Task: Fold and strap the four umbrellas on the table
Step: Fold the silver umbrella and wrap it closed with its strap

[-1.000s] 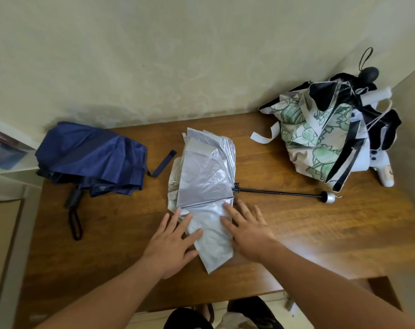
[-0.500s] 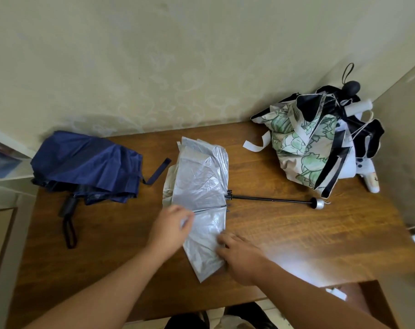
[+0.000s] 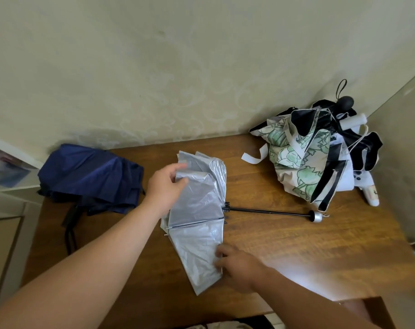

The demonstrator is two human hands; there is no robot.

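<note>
Change: left hand (image 3: 165, 186) has travelled up the silver umbrella (image 3: 198, 205) from its middle to the far canopy folds; right hand (image 3: 237, 264) has stayed low on the near panel.
Left grip: fingers curled, pinching a fold of silver fabric, likely to draw it flat over the rest.
Right grip: fingers bent on the near panel's edge, seemingly pinning it; whether they pinch it I cannot tell.
Silver umbrella: centre of worktop (image 3: 284, 245), shaft (image 3: 268, 212) extended rightward, not yet collapsed.
Others: navy umbrella (image 3: 90, 176) left, floral umbrella (image 3: 296, 162) and black umbrella (image 3: 365, 148) heaped right, all unstrapped.
</note>
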